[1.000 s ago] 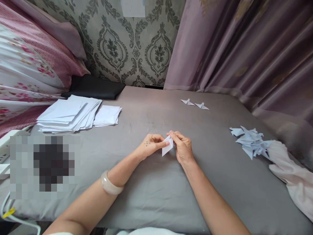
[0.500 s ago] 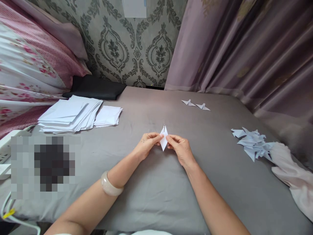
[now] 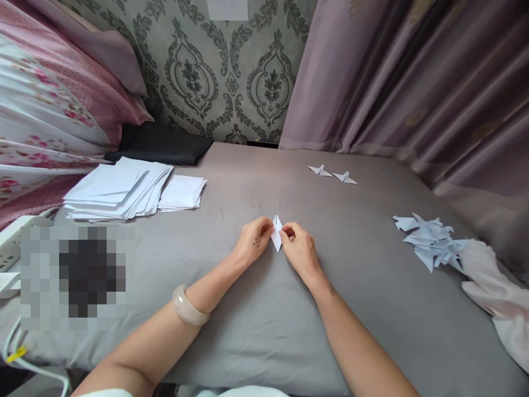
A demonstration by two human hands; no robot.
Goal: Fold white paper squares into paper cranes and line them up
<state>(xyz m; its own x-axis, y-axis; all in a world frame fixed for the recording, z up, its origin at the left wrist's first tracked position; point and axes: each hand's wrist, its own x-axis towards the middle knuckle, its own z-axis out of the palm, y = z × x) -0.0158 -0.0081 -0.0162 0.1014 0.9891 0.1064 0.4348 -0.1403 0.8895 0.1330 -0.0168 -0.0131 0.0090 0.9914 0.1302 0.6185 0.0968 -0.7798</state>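
A small white folded paper [image 3: 277, 236], diamond-shaped with a split at its upper point, is held between my two hands over the grey sheet [image 3: 248, 331]. My left hand [image 3: 253, 240] pinches its left edge. On the right edge, the thumb and fingers of my right hand [image 3: 301, 249] are closed. The lower point of the paper is directed toward me. Far right of my hands lies a heap of folded paper birds [image 3: 432, 241], and two single paper birds, one [image 3: 320, 171] beside the other [image 3: 345, 177], lie farther back.
At the back left are a large stack of white paper [image 3: 111, 193] and a smaller stack [image 3: 182, 193]. Behind them lies a black folded cloth [image 3: 165, 144]. A power strip [image 3: 16, 237] and cables are at the left edge; pale cloth [image 3: 496, 298] lies at the right.
Both hands have turned so their backs face up more, with fingers curled tighter at the paper's edges. The camera view has shifted slightly.
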